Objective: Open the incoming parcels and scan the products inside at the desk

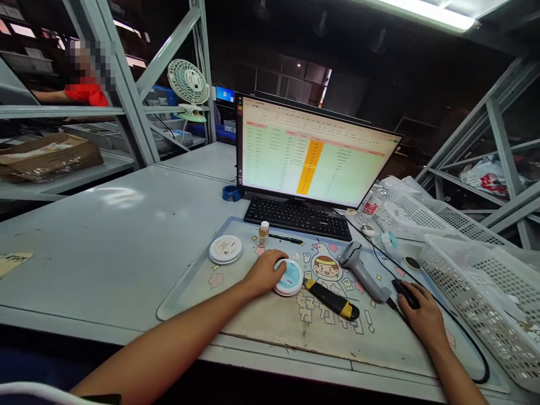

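My left hand (265, 272) has its fingers curled round the far left edge of a round tin with a blue label (291, 278), which lies on the patterned desk mat (261, 320). Another round white tin (226, 249) lies to the left, apart from that hand. Behind it stands a small bottle with a white cap (263, 234), and a black pen (285, 239) lies beside the bottle. My right hand (423, 314) rests over a black computer mouse (405, 293). Between the hands are a black and yellow utility knife (331, 298) and a grey barcode scanner (365, 273).
A monitor (312, 154) showing a spreadsheet stands behind a black keyboard (296, 217). White plastic baskets (476, 304) line the right side. A blue tape roll (231, 193) sits left of the monitor. A fan (188, 84) and a person in red (86, 94) are at the back left.
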Demonstrator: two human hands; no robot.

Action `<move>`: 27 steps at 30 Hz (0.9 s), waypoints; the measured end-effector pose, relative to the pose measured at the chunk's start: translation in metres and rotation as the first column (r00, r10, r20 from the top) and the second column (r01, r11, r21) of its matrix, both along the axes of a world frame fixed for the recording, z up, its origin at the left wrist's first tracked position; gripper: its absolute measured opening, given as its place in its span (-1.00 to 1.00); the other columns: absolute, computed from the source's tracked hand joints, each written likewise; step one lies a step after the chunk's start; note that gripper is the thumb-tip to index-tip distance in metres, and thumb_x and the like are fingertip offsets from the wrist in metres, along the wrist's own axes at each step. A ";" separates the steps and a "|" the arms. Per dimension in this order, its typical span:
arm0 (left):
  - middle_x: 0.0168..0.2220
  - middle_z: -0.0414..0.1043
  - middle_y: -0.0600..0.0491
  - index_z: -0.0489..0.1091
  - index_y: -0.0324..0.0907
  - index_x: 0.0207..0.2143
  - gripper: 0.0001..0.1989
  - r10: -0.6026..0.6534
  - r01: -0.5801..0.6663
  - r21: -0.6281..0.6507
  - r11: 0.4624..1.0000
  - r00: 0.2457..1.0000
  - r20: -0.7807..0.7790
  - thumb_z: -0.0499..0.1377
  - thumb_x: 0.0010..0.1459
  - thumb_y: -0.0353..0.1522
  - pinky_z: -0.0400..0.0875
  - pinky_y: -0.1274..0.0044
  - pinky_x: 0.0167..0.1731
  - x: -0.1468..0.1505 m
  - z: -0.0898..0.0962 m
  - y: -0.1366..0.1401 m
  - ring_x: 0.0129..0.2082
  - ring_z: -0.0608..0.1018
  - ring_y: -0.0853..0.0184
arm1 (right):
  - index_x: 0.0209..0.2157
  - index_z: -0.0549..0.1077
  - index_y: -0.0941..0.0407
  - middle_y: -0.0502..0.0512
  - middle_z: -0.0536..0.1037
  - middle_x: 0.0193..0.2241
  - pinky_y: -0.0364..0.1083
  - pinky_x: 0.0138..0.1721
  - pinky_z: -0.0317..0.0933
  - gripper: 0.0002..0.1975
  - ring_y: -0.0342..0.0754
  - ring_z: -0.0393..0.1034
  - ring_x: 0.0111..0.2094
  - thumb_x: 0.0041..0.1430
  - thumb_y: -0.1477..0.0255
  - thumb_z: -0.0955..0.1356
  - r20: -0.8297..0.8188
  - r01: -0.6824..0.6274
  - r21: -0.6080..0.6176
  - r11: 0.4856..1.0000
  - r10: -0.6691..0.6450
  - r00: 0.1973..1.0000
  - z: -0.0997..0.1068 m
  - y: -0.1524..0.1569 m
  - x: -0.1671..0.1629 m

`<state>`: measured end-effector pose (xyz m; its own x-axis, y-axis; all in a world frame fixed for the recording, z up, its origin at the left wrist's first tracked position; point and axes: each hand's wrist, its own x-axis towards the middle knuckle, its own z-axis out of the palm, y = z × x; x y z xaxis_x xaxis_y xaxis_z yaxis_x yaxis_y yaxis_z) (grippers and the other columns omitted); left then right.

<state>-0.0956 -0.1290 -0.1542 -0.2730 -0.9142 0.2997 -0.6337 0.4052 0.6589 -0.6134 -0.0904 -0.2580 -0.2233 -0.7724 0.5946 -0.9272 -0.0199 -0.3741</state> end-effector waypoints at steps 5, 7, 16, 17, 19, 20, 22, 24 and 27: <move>0.01 0.61 -0.11 0.56 -0.21 -0.01 -0.71 -0.021 0.020 0.036 0.999 0.999 0.025 0.11 0.32 -0.36 0.41 0.26 0.18 0.001 0.002 0.002 0.08 0.56 0.09 | 0.10 0.61 0.01 0.20 0.53 0.11 0.20 0.14 0.41 -0.45 0.26 0.49 0.11 0.24 0.02 0.30 0.021 -0.011 -0.012 1.000 0.011 1.000 0.006 0.004 0.007; 0.04 0.60 -0.12 0.54 -0.22 0.03 -0.68 -0.043 0.041 0.048 0.998 0.998 0.053 0.12 0.35 -0.29 0.39 0.25 0.19 0.001 0.007 0.005 0.10 0.54 0.07 | 0.09 0.62 0.00 0.20 0.53 0.12 0.21 0.15 0.40 -0.45 0.27 0.48 0.12 0.23 0.02 0.30 0.028 0.001 -0.011 1.000 -0.001 1.000 0.006 0.004 0.010; 0.38 0.28 -0.21 0.16 -0.12 0.47 0.14 -0.271 0.216 0.169 0.962 0.845 0.461 0.53 -0.09 -0.05 0.28 0.08 0.32 0.021 0.037 0.021 0.35 0.32 -0.16 | 0.09 0.58 0.18 0.37 0.59 0.01 0.30 0.21 0.34 -0.30 0.34 0.49 0.09 0.26 -0.09 0.26 0.041 0.032 -0.190 0.981 -0.024 0.999 0.033 0.004 0.014; 0.37 0.28 -0.23 0.16 -0.14 0.46 0.11 -0.252 0.221 0.122 0.968 0.853 0.457 0.53 -0.07 -0.08 0.30 0.12 0.31 0.021 0.041 0.025 0.34 0.34 -0.14 | 0.07 0.58 0.21 0.41 0.59 0.00 0.33 0.22 0.32 -0.29 0.35 0.48 0.09 0.27 -0.10 0.26 0.046 0.049 -0.253 0.966 -0.039 0.998 0.046 0.008 0.021; 0.38 0.27 -0.24 0.16 -0.14 0.46 0.07 -0.247 0.275 -0.010 0.961 0.878 0.409 0.52 -0.01 -0.12 0.31 0.16 0.32 0.012 0.050 0.035 0.34 0.36 -0.09 | 0.08 0.57 0.23 0.44 0.60 -0.01 0.33 0.20 0.33 -0.29 0.34 0.50 0.04 0.29 -0.11 0.28 0.107 0.060 -0.328 0.943 -0.026 0.994 0.074 0.024 0.049; 0.40 0.25 -0.24 0.16 -0.13 0.47 0.06 -0.272 0.325 -0.081 0.942 0.884 0.379 0.53 0.01 -0.12 0.30 0.17 0.34 0.003 0.053 0.043 0.35 0.36 -0.09 | 0.12 0.55 0.21 0.42 0.61 0.00 0.30 0.14 0.38 -0.30 0.28 0.53 -0.03 0.29 -0.10 0.31 0.168 0.025 -0.308 0.951 0.029 0.985 0.088 0.036 0.071; 0.39 0.27 -0.27 0.15 -0.15 0.47 0.06 -0.368 0.446 -0.200 0.872 0.868 0.333 0.53 0.02 -0.10 0.27 0.16 0.36 -0.023 0.058 0.063 0.35 0.37 -0.10 | 0.30 0.42 0.09 0.30 0.64 -0.04 0.13 -0.12 0.52 -0.28 0.10 0.55 -0.26 0.32 -0.10 0.34 0.401 -0.238 -0.143 0.961 0.276 0.873 0.109 0.066 0.125; 0.37 0.29 -0.31 0.13 -0.18 0.48 0.09 -0.488 0.567 -0.266 0.780 0.816 0.310 0.54 0.02 -0.08 0.28 0.13 0.37 -0.052 0.059 0.085 0.34 0.39 -0.12 | 0.41 0.29 0.01 0.26 0.63 0.03 0.07 -0.26 0.53 -0.20 0.04 0.54 -0.35 0.31 -0.14 0.35 0.582 -0.577 -0.017 0.817 0.477 0.658 0.122 0.098 0.180; 0.40 0.26 -0.30 0.07 -0.15 0.51 0.13 -0.619 0.680 -0.258 0.687 0.733 0.283 0.52 0.05 -0.02 0.31 0.16 0.37 -0.075 0.057 0.109 0.36 0.38 -0.09 | 0.28 0.48 0.01 0.22 0.60 0.14 0.11 0.04 0.49 -0.33 0.17 0.56 0.01 0.26 -0.03 0.45 0.636 -0.660 0.050 0.750 0.486 0.600 0.130 0.137 0.214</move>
